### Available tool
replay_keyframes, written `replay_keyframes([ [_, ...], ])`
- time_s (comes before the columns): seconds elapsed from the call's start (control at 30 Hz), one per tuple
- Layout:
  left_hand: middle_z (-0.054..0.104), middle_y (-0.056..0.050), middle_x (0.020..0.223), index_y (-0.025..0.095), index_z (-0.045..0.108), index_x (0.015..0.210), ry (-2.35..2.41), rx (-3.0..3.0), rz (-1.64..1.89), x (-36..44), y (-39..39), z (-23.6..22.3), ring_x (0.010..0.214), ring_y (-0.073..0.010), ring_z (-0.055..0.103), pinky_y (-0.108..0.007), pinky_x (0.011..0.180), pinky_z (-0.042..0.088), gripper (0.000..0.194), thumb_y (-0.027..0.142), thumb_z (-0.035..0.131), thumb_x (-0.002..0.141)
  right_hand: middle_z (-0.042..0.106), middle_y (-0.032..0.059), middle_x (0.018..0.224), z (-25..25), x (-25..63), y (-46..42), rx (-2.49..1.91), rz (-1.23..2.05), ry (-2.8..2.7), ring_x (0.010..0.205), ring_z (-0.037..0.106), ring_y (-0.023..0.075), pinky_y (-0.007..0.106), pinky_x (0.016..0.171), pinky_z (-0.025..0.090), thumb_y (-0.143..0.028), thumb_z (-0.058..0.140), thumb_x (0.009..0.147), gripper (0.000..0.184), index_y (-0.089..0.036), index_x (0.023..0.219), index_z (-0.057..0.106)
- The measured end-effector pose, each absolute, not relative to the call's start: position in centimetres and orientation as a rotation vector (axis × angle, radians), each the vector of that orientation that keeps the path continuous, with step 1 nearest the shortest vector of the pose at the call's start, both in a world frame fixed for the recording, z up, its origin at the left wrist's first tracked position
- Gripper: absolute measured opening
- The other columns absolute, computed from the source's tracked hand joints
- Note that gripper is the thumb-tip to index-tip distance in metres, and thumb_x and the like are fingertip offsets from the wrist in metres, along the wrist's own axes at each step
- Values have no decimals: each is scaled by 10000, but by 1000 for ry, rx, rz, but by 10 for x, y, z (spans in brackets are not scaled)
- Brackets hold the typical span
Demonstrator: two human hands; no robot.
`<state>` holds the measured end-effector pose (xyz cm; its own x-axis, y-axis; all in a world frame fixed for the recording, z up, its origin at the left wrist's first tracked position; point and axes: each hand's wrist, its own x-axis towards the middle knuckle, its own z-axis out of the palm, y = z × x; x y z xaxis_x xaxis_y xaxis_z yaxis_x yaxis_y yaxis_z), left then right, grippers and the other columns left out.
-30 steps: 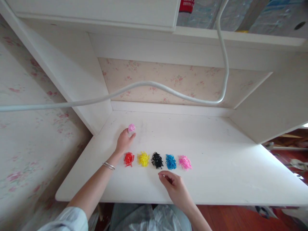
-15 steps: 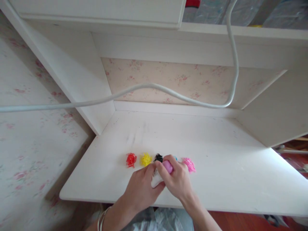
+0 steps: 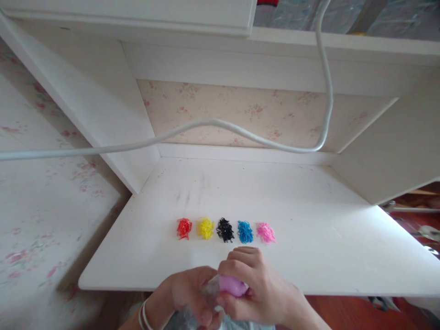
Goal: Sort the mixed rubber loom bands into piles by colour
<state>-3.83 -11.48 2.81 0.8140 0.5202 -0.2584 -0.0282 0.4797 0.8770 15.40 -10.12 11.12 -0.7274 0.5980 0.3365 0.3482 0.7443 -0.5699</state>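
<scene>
Near the desk's front edge, my right hand [image 3: 252, 284] is closed around a rounded pink object [image 3: 233, 286], possibly a cap. Crinkled clear plastic [image 3: 210, 288] joins or touches it on the left, and my left hand [image 3: 194, 293] grips that plastic with curled fingers. How the two parts connect is hidden by my fingers. Beyond my hands lies a row of small piles of what look like tiny rubber bands: red [image 3: 184, 228], yellow [image 3: 205, 228], black [image 3: 225, 230], blue [image 3: 245, 232] and pink [image 3: 266, 233].
The white desk [image 3: 295, 261] has side panels and a shelf [image 3: 343, 48] above it. A white cable [image 3: 213, 123] hangs across the view in front of the desk's back. Floral wallpaper [image 3: 254, 112] shows behind.
Both hands have drawn back toward my body with the pink object and plastic. The black and blue piles, partly covered before, now show fully. The view has shifted slightly.
</scene>
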Motion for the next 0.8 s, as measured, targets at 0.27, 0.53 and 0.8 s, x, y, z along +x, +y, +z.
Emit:
replay_keyframes([
  [0.27,637,-5,696,135,629,902,356,731,323,-37,-126,13,538,-82,557,-169,473,444,597,440,843,436,550,26,1265,145,177,-104,-582,895,-2658,1004,599,146,222,801,483,-293,580,854,390,-362,1235,532],
  [0.53,631,-22,685,102,617,934,379,622,397,-34,-128,19,477,-99,568,-204,461,449,558,427,811,523,622,-10,776,126,165,-105,-1164,967,-2618,642,562,117,225,589,415,-473,510,868,273,-232,936,618],
  [0.8,645,-53,655,83,707,824,373,629,357,-34,-129,2,545,-117,553,-217,514,402,523,516,761,536,618,-10,1057,141,184,-94,-661,1048,-2672,901,580,98,193,764,451,-210,569,862,173,-265,1010,638],
])
